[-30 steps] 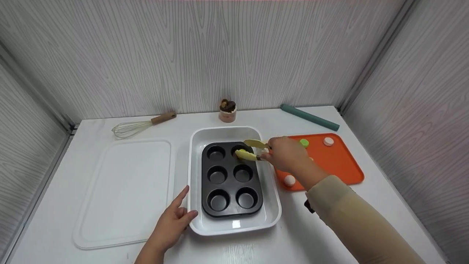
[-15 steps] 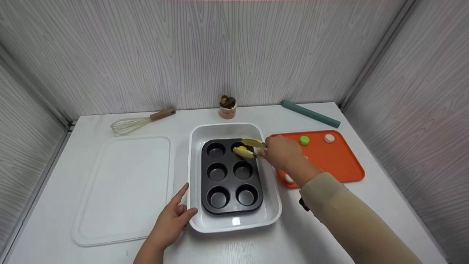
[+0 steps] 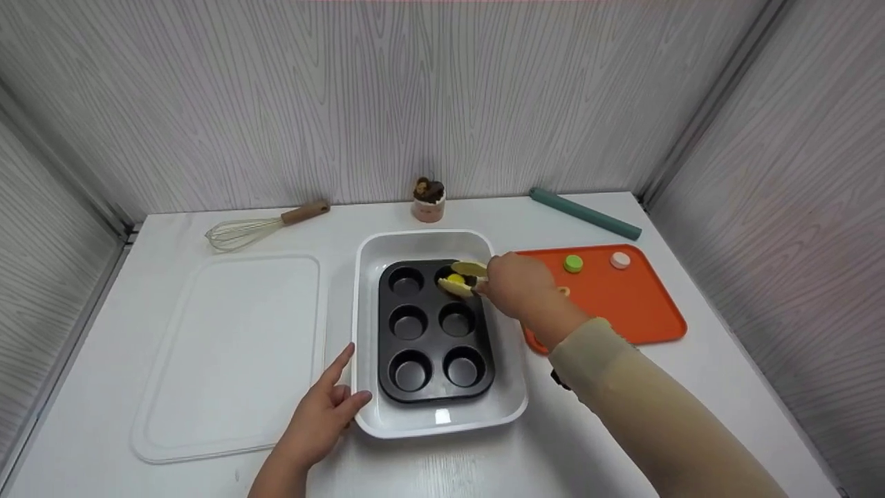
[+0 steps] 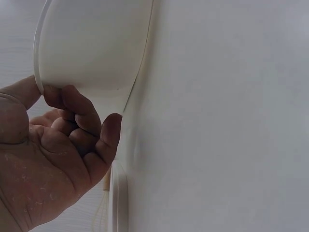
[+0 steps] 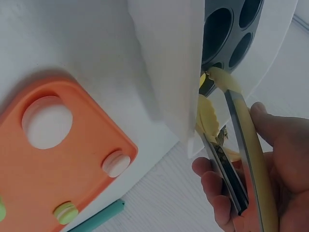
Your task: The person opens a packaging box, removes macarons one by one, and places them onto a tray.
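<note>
My right hand [image 3: 522,283] grips a pair of tongs [image 5: 253,164] with pale yellow tips. The tips stand apart over the back right cup of a dark muffin tin [image 3: 434,339]. A small yellow round thing [image 3: 455,279] shows between them at that cup; whether the tips touch it, I cannot tell. The other cups hold nothing. The tin lies inside a white rectangular tub [image 3: 511,387]. My left hand [image 3: 321,418] holds the tub's left rim near the front, thumb over the edge, and in the left wrist view its fingers [image 4: 79,108] curl against the outer wall.
An orange tray [image 3: 622,304] on the right bears a green piece [image 3: 573,263], a white-pink piece [image 3: 620,260] and a large white round piece [image 5: 47,128]. Behind stand or lie a whisk [image 3: 266,225], cupcake [image 3: 429,200] and teal rod [image 3: 585,213]. A white lid [image 3: 235,346] lies left.
My right hand and the tongs have shifted slightly left, and more of the yellow round thing shows between the tips. My left hand keeps its place on the tub.
</note>
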The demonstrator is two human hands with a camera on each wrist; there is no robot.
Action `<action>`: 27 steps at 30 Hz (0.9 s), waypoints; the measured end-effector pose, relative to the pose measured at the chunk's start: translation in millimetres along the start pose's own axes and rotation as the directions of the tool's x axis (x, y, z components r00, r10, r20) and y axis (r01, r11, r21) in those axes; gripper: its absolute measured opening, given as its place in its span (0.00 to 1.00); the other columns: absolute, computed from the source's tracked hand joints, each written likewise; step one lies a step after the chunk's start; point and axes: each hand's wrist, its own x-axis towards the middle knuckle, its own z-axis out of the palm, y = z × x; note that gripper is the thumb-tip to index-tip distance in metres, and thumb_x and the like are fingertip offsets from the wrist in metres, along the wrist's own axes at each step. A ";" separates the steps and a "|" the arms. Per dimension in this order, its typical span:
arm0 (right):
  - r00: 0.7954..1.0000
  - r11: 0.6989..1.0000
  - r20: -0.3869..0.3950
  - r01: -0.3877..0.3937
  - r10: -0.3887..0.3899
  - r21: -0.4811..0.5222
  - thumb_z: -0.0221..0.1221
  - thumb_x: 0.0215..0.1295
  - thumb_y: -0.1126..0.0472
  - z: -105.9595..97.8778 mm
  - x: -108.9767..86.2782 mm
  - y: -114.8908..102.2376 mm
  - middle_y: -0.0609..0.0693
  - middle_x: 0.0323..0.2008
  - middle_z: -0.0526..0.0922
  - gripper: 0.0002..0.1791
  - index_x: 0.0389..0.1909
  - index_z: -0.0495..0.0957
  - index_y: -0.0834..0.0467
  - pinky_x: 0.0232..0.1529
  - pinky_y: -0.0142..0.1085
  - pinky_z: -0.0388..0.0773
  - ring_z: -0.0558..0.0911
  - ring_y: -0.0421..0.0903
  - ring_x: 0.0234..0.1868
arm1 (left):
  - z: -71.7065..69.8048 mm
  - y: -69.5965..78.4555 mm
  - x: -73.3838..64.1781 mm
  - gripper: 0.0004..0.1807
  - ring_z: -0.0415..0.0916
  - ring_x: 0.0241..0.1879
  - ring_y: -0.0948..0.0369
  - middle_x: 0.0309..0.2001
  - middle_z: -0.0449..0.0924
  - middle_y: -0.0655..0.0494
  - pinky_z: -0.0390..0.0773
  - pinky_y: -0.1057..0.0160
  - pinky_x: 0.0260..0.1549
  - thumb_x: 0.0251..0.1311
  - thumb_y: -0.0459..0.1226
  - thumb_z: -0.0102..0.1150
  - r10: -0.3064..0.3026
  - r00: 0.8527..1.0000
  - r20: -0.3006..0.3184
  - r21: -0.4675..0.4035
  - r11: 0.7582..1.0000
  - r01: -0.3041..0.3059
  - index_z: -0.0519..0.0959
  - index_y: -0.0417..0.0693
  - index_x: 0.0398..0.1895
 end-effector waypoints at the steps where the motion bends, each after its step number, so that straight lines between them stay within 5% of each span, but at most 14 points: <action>1: 1.000 1.000 -0.004 0.006 -0.006 -0.014 0.62 0.76 0.40 0.2 0.4 -2.4 0.53 0.33 0.81 0.25 0.42 0.83 0.60 0.32 0.44 0.81 0.81 0.51 0.33 | -0.3 0.2 -0.2 0.46 0.62 0.18 0.64 0.19 0.69 0.56 0.67 0.67 0.21 0.71 0.33 0.67 -0.001 1.000 0.000 0.001 1.000 0.001 0.54 0.53 0.87; 11: 0.998 0.990 -0.003 0.061 -0.061 -0.128 0.60 0.78 0.44 -2.6 1.9 -16.0 0.55 0.38 0.82 0.22 0.43 0.84 0.61 0.36 0.47 0.85 0.83 0.54 0.37 | -1.0 1.0 -0.5 0.46 0.62 0.18 0.64 0.18 0.68 0.57 0.67 0.68 0.22 0.71 0.34 0.67 0.016 1.000 -0.002 0.043 0.999 -0.016 0.54 0.51 0.86; 27: 1.000 1.000 0.023 0.017 -0.016 -0.008 0.62 0.76 0.46 -4.1 4.6 -12.1 0.54 0.35 0.80 0.18 0.43 0.84 0.59 0.34 0.43 0.81 0.81 0.53 0.35 | 0.2 -1.1 1.1 0.47 0.60 0.17 0.64 0.18 0.66 0.57 0.65 0.68 0.20 0.69 0.32 0.69 0.005 1.000 -0.007 -0.016 1.000 -0.006 0.55 0.48 0.86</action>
